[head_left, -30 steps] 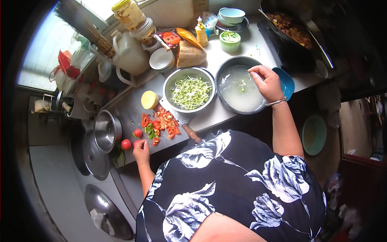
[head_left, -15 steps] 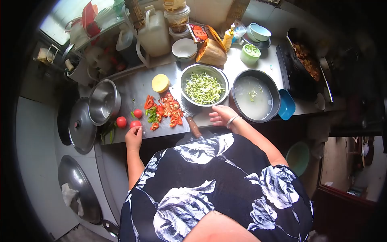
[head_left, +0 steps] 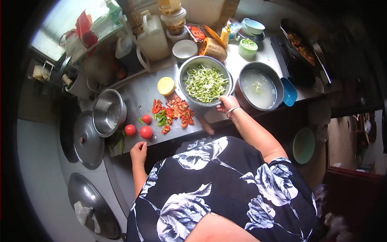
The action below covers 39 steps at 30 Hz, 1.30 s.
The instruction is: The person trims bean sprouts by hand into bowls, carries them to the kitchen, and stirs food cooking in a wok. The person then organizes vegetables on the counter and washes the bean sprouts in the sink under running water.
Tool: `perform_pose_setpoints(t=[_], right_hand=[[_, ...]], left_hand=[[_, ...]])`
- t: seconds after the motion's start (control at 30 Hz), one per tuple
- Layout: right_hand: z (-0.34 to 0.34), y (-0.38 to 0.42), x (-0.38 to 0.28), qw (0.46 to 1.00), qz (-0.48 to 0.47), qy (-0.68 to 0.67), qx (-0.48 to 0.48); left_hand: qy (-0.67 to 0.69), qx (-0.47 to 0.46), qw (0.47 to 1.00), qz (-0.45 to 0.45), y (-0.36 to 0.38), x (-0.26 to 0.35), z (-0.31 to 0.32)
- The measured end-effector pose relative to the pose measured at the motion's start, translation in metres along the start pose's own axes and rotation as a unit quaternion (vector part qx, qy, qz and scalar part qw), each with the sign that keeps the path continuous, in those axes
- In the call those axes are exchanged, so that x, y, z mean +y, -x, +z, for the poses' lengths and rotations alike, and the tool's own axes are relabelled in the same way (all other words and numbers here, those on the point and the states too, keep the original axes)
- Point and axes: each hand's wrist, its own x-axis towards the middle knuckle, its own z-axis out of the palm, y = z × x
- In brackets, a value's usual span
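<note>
My right hand (head_left: 227, 104) grips the near rim of a metal bowl (head_left: 230, 86) full of green bean sprouts (head_left: 205, 82). The bowl partly covers a knife, whose brown handle (head_left: 206, 126) shows below it. My left hand (head_left: 138, 152) is at the counter's front edge, thumb and fingertips pressed together; whether anything small is between them is hidden. Just above it lies a tomato (head_left: 146, 132), with two more tomatoes near. Chopped red pepper (head_left: 180, 109) and green pepper (head_left: 162, 118) lie on the steel counter (head_left: 141, 88), below a round yellow piece (head_left: 166, 86).
Right of the sprouts stands a dark pot (head_left: 262, 105) of cloudy water, beside a blue container (head_left: 289, 92). An empty steel bowl (head_left: 109, 113) and a lid (head_left: 88, 139) are at left. A cut squash (head_left: 214, 49) and white bowl (head_left: 185, 49) sit behind. A pan (head_left: 300, 44) is at right.
My right hand has closed on the sprout bowl's rim, and the bowl has shifted over the knife. My left hand has come away from the near tomato toward the counter's edge. The view has shifted.
</note>
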Motion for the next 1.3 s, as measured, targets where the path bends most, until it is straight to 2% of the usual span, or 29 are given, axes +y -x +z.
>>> perform_pose_setpoints(t=[0.07, 0.13, 0.2, 0.27, 0.37, 0.57, 0.73, 0.8, 0.83, 0.9, 0.93, 1.13, 1.2, 1.23, 1.3], right_hand=[[0.003, 0.025, -0.003, 0.996, -0.065, 0.025, -0.06], [0.003, 0.051, -0.003, 0.993, -0.077, 0.042, -0.081], [-0.002, 0.079, 0.003, 0.99, -0.102, 0.027, -0.097], [-0.014, 0.095, 0.01, 0.988, -0.1, 0.01, -0.116], [-0.037, 0.13, 0.013, 0.989, -0.123, 0.002, -0.084], [-0.113, 0.18, 0.01, 0.98, -0.193, -0.049, 0.008], [-0.197, 0.213, 0.022, 0.963, -0.219, -0.136, 0.076], [-0.239, 0.228, 0.033, 0.957, -0.224, -0.157, 0.101], [-0.26, 0.237, 0.04, 0.953, -0.225, -0.157, 0.13], [-0.298, 0.255, 0.053, 0.94, -0.22, -0.169, 0.196], [-0.321, 0.259, 0.058, 0.94, -0.215, -0.175, 0.199], [-0.445, 0.307, 0.124, 0.911, -0.175, -0.209, 0.309], [-0.473, 0.321, 0.142, 0.895, -0.171, -0.233, 0.339], [-0.483, 0.329, 0.148, 0.879, -0.165, -0.256, 0.368], [-0.504, 0.344, 0.159, 0.869, -0.164, -0.265, 0.385]], left_hand=[[-0.022, -0.016, 0.999, 0.028, -0.012, 0.006, -0.005], [-0.017, 0.041, 0.992, 0.115, -0.028, 0.012, -0.001], [-0.011, 0.054, 0.981, 0.186, -0.054, 0.012, 0.003], [-0.019, 0.049, 0.985, 0.162, -0.073, 0.029, 0.007], [0.015, 0.036, 0.973, 0.226, -0.098, 0.042, 0.02], [0.015, -0.005, 0.952, 0.305, -0.097, 0.113, 0.062], [0.089, -0.091, 0.942, 0.311, -0.082, 0.2, 0.117], [0.004, -0.053, 0.891, 0.452, -0.052, 0.25, 0.138], [0.069, -0.076, 0.895, 0.434, -0.052, 0.262, 0.166], [0.058, -0.108, 0.879, 0.461, -0.02, 0.296, 0.203], [0.05, -0.123, 0.865, 0.483, 0.003, 0.321, 0.224], [0.022, -0.311, 0.834, 0.456, 0.125, 0.394, 0.344], [-0.002, -0.344, 0.805, 0.483, 0.159, 0.404, 0.372], [-0.004, -0.383, 0.806, 0.451, 0.17, 0.407, 0.386], [-0.086, -0.395, 0.761, 0.507, 0.19, 0.422, 0.405]])
